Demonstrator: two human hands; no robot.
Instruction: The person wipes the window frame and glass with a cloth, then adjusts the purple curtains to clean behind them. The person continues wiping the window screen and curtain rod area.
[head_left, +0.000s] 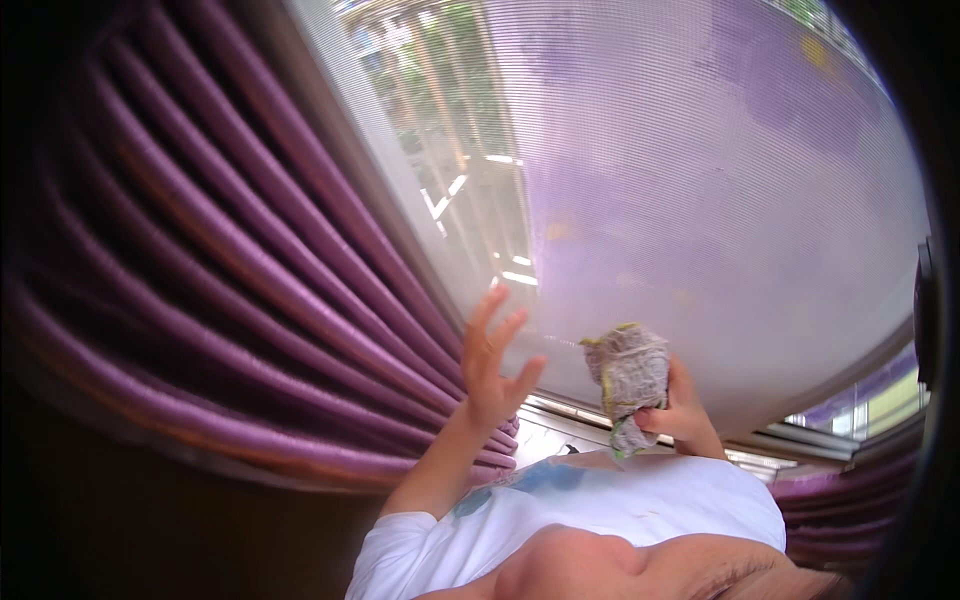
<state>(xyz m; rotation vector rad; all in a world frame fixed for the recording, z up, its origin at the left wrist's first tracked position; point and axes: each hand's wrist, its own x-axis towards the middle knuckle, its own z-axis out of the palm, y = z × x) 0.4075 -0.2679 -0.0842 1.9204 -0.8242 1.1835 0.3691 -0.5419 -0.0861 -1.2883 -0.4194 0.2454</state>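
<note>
A folded greyish-white cloth with yellow and green edging (630, 375) is held in my right hand (671, 416), the thumb lying across its lower part. My left hand (495, 364) is raised with its fingers spread and nothing in it. It is beside the edge of a purple curtain (247, 247), in front of the glass; whether it touches either one cannot be told. Behind both hands is a large glass pane (442, 187), most of it covered by a finely striped, pale purple screen or blind (697, 202).
The purple curtain hangs in deep folds at the left; more purple curtain (840, 502) is at the lower right. A window frame track (570, 412) runs low behind my hands. Railings and greenery show through the glass. A dark object (924, 315) stands at the right edge.
</note>
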